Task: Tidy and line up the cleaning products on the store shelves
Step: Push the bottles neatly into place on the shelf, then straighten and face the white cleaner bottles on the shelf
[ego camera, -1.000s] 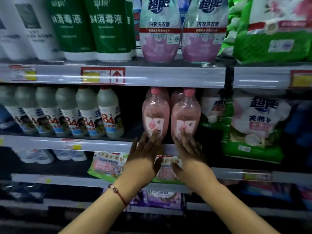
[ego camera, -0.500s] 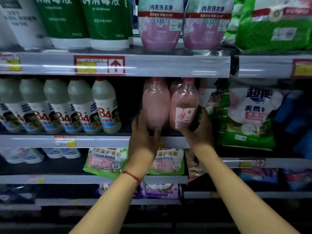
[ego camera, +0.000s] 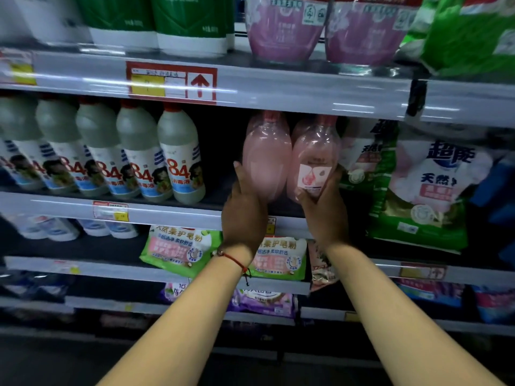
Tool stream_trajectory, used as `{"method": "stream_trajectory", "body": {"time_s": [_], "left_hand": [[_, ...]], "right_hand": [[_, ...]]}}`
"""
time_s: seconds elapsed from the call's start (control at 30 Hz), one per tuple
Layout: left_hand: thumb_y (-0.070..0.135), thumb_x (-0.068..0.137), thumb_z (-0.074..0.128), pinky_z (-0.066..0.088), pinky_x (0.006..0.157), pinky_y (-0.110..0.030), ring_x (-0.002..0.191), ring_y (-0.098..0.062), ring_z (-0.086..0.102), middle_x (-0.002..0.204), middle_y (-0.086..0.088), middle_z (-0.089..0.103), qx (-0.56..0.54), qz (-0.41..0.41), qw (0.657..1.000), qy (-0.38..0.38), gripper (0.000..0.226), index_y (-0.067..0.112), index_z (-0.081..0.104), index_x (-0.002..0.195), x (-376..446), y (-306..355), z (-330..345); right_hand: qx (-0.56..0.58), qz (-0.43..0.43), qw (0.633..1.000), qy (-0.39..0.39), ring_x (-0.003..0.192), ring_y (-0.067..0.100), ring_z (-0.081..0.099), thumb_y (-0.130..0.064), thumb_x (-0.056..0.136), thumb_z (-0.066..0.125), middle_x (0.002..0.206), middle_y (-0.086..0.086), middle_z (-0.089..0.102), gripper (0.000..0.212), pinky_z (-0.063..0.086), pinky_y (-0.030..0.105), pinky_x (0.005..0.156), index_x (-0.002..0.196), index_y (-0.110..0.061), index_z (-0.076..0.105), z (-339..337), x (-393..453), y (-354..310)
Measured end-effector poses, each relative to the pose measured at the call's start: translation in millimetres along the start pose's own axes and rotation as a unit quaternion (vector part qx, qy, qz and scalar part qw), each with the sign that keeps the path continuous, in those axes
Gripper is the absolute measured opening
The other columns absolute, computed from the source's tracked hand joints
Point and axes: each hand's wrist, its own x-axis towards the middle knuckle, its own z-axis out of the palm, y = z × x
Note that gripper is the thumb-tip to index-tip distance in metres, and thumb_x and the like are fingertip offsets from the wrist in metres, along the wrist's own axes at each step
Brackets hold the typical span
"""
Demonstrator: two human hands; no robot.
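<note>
Two pink bottles stand side by side on the second shelf (ego camera: pixel 156 211). My left hand (ego camera: pixel 245 210) grips the lower part of the left pink bottle (ego camera: pixel 266 157), whose label is turned away. My right hand (ego camera: pixel 324 210) holds the right pink bottle (ego camera: pixel 313 160) from below, its white and pink label facing me. More pink bottles show dimly behind them. Both forearms reach up from the bottom of the view.
A row of white "84" disinfectant bottles (ego camera: pixel 178 162) stands left of a dark gap. Green and white powder bags (ego camera: pixel 418 196) lean on the right. Green and pink refill pouches (ego camera: pixel 284 26) sit on the top shelf; small green packets (ego camera: pixel 178 249) lie below.
My hands went from flat fingertips on the bottle fronts to gripping the bottles' lower parts. The left bottle has turned, its label now out of sight. The view has moved closer.
</note>
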Motion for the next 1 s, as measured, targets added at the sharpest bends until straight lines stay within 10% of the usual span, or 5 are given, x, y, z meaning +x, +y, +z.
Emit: {"method": "stream_trajectory", "body": {"time_s": [0.13,0.3,0.5,1.0], "left_hand": [[0.039,0.101,0.050,0.032,0.116,-0.043,0.142,-0.036,0.036,0.160,-0.017,0.031,0.044,-0.001,0.998,-0.041,0.081,0.011,0.003,0.160,-13.3,7.6,-12.3],[0.047,0.101,0.042,0.001,0.126,-0.041,0.155,-0.023,-0.004,0.168,0.002,-0.007,0.178,0.063,0.976,-0.108,0.075,0.029,-0.001,0.160,-65.3,9.9,-36.6],[0.051,0.093,0.046,0.035,0.112,-0.056,0.134,-0.043,0.046,0.149,-0.011,0.050,0.282,0.080,0.955,-0.053,0.061,0.015,0.052,0.142,-114.5,-16.1,-60.7],[0.058,0.094,0.039,0.045,0.106,-0.056,0.134,-0.043,0.049,0.150,-0.013,0.049,0.312,0.084,0.945,-0.051,0.067,0.014,0.053,0.142,-102.1,-134.9,-150.7]], "right_hand": [[-0.028,0.007,0.996,-0.079,0.133,0.030,0.051,-0.033,0.094,0.064,0.152,0.008,0.048,0.093,0.044,0.045,0.109,0.160,-0.024,-0.001,-17.1,-4.8,-4.4],[-0.213,-0.121,0.945,-0.215,0.155,0.013,-0.002,-0.039,0.098,0.058,0.168,-0.010,-0.005,0.085,0.011,0.033,0.126,0.161,-0.028,0.002,-57.6,-52.7,-4.9],[-0.331,-0.250,0.851,-0.321,0.155,0.025,-0.011,-0.040,0.103,0.043,0.169,-0.002,-0.008,0.073,0.004,0.043,0.126,0.160,-0.028,0.001,-64.8,-90.3,-15.2],[-0.315,-0.247,0.847,-0.351,0.155,0.025,-0.011,-0.046,0.101,0.049,0.168,-0.002,-0.014,0.080,0.002,0.043,0.126,0.160,-0.028,-0.001,25.0,-148.3,-82.6]]}}
